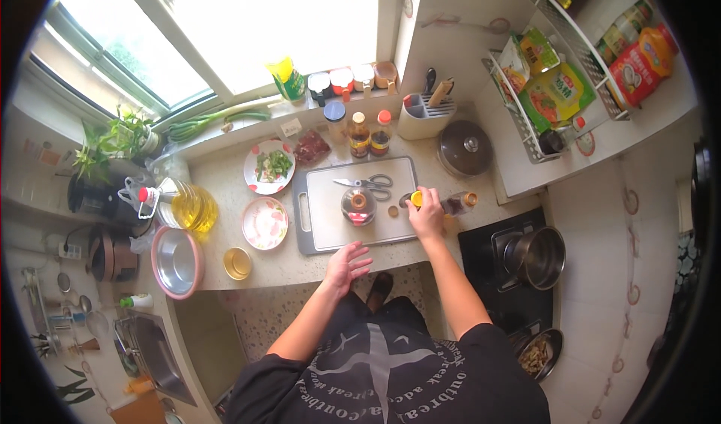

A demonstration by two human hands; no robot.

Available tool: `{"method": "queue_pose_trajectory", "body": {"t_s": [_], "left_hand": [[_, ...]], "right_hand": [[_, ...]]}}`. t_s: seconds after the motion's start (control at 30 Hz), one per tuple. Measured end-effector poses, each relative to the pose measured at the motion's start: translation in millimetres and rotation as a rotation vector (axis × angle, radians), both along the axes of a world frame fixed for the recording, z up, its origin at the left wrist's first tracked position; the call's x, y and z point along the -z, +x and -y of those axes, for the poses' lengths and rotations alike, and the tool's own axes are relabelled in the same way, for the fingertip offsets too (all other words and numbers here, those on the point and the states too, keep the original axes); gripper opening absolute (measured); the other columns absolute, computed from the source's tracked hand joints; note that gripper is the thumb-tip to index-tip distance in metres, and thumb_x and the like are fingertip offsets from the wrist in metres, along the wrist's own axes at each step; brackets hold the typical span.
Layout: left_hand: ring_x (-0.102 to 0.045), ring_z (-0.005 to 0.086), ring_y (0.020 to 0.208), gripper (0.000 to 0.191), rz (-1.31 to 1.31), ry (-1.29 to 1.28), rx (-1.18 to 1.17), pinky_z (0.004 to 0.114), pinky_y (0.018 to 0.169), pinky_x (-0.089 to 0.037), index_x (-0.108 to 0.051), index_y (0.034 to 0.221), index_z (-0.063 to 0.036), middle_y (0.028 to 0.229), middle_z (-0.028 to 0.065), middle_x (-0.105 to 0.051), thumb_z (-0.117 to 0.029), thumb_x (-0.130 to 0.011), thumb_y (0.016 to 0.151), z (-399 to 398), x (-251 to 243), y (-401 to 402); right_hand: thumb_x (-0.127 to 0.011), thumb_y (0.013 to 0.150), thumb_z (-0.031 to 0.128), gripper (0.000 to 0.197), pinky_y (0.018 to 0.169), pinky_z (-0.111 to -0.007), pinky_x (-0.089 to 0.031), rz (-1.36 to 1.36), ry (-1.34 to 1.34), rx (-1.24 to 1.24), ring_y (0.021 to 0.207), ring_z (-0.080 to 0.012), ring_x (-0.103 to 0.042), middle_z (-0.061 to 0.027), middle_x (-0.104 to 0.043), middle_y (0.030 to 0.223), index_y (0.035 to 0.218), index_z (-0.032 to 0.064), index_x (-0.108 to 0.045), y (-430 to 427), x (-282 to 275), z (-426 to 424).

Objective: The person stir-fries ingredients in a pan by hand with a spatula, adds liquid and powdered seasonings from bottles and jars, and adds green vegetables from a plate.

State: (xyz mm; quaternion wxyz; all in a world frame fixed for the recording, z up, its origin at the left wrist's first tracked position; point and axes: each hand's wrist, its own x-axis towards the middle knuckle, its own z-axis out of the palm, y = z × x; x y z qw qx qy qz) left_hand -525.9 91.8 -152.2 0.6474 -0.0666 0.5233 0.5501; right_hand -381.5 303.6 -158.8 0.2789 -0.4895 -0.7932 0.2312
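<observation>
My right hand (427,213) is closed around a dark bottle with a yellow cap (416,198), at the right edge of the cutting board (321,229). Palm up and fingers apart, my left hand (345,266) is empty just below the board's front edge. Between them on the board stands a dark sauce bottle (358,205) whose top looks uncapped. A small round brown cap (393,211) lies to its right, and grey-handled scissors (369,183) lie behind it. Another dark bottle with an orange cap (462,203) is right of my right hand.
Left of the board are a plate of chopped green onion (273,166), an empty floral plate (265,223), a gold cup (237,263), a steel basin (177,262) and an oil jug (186,204). Meat (312,147) lies behind. At right are a lidded pot (465,149) and a stove pot (538,258).
</observation>
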Motion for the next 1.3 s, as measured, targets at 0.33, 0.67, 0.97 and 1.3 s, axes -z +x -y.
{"method": "queue_pose_trajectory", "body": {"t_s": [0.33,0.67,0.97,1.3], "left_hand": [[-0.063,0.0296,0.114,0.055,-0.021,0.016,0.053,0.039,0.089,-0.054,-0.041,0.148,-0.0071,0.143,0.0175,-0.051,-0.036,-0.046,0.101,-22,7,-39],[-0.064,0.0271,0.111,0.052,-0.175,-0.036,-0.027,0.041,0.087,-0.056,-0.038,0.147,-0.009,0.135,0.0148,-0.055,-0.028,-0.049,0.1,-40,9,-88],[-0.047,0.0288,0.133,0.07,-1.179,0.029,0.14,0.038,0.111,-0.038,-0.038,0.147,-0.0034,0.146,0.0187,-0.046,-0.018,-0.067,0.085,-176,55,-202],[-0.051,0.0351,0.127,0.088,-1.439,-0.041,0.184,0.044,0.105,-0.044,-0.045,0.138,-0.0071,0.134,0.0196,-0.053,-0.04,-0.085,0.067,-274,64,-221]], "right_hand": [[-0.078,0.079,0.02,0.05,0.08,-0.044,-0.053,0.069,0.008,0.054,0.097,-0.0366,-0.064,-0.0146,-0.058,0.11,0.123,0.0038,-0.059,-30,28,-27],[-0.081,0.077,0.021,0.064,0.085,-0.043,-0.053,0.066,-0.013,0.103,0.101,-0.0373,-0.061,-0.0164,-0.054,0.117,0.133,0.0049,-0.053,-29,39,-27],[-0.069,0.084,0.005,0.066,0.072,-0.035,-0.053,0.002,-0.126,0.154,0.071,-0.0204,-0.059,-0.0143,-0.047,0.115,0.145,0.0082,-0.045,-6,4,60],[-0.068,0.085,0.007,0.04,0.066,-0.033,-0.052,-0.041,-0.238,0.163,0.069,-0.0187,-0.06,-0.0082,-0.057,0.101,0.124,0.0075,-0.063,4,-24,99]]}}
